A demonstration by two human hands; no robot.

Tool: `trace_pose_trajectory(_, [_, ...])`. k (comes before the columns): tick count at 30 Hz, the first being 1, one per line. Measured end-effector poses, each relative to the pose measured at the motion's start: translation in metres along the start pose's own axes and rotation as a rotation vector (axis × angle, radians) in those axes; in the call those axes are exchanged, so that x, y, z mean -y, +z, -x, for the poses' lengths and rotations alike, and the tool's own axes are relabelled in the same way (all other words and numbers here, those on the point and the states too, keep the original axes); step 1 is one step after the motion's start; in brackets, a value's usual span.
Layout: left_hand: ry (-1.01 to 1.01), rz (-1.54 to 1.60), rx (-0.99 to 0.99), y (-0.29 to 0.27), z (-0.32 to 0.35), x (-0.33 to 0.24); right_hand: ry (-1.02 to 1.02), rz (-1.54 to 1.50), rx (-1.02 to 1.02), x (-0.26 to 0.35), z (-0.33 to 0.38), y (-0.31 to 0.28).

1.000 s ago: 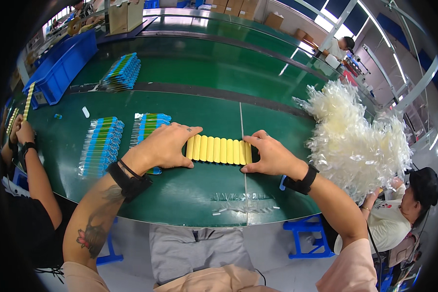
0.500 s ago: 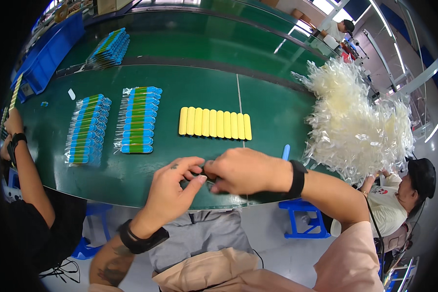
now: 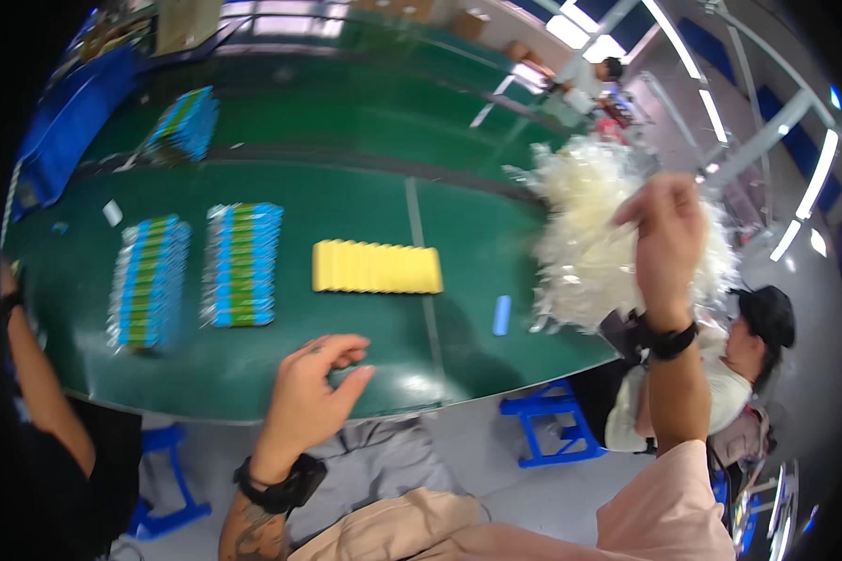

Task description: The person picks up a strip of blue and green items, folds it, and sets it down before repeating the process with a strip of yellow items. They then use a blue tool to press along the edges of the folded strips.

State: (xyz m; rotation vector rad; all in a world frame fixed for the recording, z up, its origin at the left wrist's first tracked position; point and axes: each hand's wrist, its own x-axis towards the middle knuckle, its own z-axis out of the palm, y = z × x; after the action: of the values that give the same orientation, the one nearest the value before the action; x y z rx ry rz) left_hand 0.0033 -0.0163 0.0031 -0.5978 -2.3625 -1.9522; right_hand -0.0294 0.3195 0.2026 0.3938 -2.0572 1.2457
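My left hand [image 3: 318,388] hovers at the near edge of the green table [image 3: 346,196]. Its fingers curve toward the thumb with a gap between, and nothing shows in them. My right hand [image 3: 669,238] is raised over the heap of clear plastic sleeves [image 3: 585,238] at the right; its fingers are smeared by motion. A row of yellow round-ended strips [image 3: 376,267] lies side by side in the middle. One blue strip [image 3: 502,315] sits alone between that row and the heap.
Two stacks of wrapped blue strips with green bands, one outer [image 3: 143,280] and one inner [image 3: 242,265], lie at the left. Another wrapped stack [image 3: 185,124] and a blue bin [image 3: 75,131] are farther back. A seated person [image 3: 720,374] is at the right, and a person's arm [image 3: 47,393] at the left.
My right hand has left the left hand and swung up and right over the sleeve heap. My left hand stays near the table edge. The whole view has shifted and blurred.
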Motion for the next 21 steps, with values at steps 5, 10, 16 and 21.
trace_pose_trajectory(5, [-0.023,-0.067,-0.008,-0.007,0.009,0.005,-0.163,0.242,-0.264,0.076,-0.105,-0.123])
trace_pose_trajectory(10, [-0.017,-0.061,0.020,-0.005,0.006,0.005,-0.611,1.090,-0.288,0.075,-0.123,-0.197])
trace_pose_trajectory(16, [-0.016,-0.079,0.013,-0.008,0.011,0.002,0.020,1.303,0.357,-0.106,0.018,-0.133])
trace_pose_trajectory(21, [0.064,-0.177,0.027,-0.007,0.012,0.000,-0.037,1.081,0.258,-0.061,-0.031,-0.135])
